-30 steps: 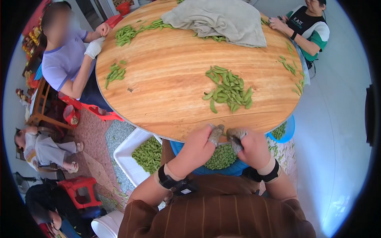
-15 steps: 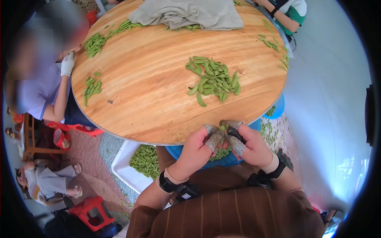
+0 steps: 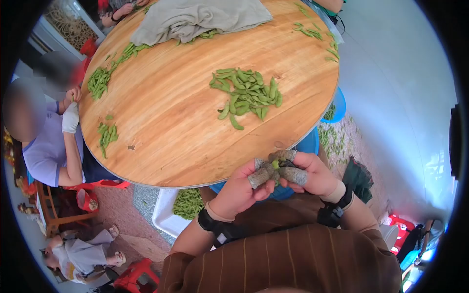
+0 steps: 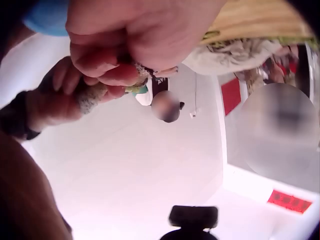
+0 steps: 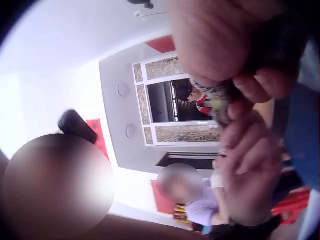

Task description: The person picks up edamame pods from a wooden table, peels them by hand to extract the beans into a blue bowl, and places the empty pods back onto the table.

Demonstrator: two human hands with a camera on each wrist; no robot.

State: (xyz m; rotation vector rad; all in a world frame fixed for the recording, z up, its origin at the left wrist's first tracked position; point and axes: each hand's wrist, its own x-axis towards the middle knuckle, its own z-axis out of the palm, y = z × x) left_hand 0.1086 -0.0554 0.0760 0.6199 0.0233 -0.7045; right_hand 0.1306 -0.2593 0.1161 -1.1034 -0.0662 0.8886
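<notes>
Both hands meet just off the near edge of the round wooden table (image 3: 166,141). My left hand (image 3: 239,190) and my right hand (image 3: 317,176) pinch a small green bean pod (image 3: 275,165) between their fingertips. Grey wraps (image 3: 294,175) cover the thumbs and some fingers. Most of the pod is hidden behind them; a bit of green shows in the right wrist view too. Below the hands stands a blue tub (image 3: 309,144), largely covered by them. On the table beyond lies a pile of green pods (image 3: 246,93).
A grey cloth (image 3: 200,19) covers part of the table's far side. Smaller pod heaps (image 3: 100,82) lie along the left edge. A white crate of pods (image 3: 163,210) stands on the floor at left, a blue basin (image 3: 337,107) at right. A person in lilac (image 3: 51,161) sits at left.
The head view has turned right, so the table has shifted left in it. The hands, earlier slightly apart over the tub, have come together with the pod between their fingertips.
</notes>
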